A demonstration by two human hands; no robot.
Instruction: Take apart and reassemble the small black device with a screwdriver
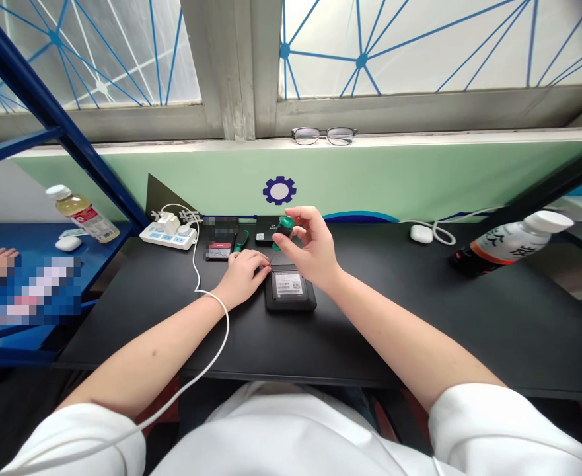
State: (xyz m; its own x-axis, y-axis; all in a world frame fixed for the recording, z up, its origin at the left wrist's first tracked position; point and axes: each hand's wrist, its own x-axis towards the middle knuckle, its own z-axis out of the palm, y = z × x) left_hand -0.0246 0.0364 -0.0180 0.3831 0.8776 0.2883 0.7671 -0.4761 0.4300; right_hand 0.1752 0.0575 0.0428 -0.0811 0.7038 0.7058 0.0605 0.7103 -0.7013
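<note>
The right hand [312, 250] pinches a green-handled screwdriver [285, 229] by its top, upright over the far edge of a small black box [291, 291] (label up) in the middle of the black desk [419, 317]. The left hand [245, 275] rests just left of the box, fingers curled at its corner; I cannot tell whether they grip it.

A blue gear sign [279, 190] stands on the green panel [419, 178]. The label [289, 284] on the black device [291, 306] is unreadable.

- Frosted windows [419, 46] with blue line pattern — daylight enters here.
- Pale green wall panel [419, 178] bearing a blue gear emblem [279, 190].
- Black table [469, 317] below; blue metal shelving [47, 111] at left.
</note>
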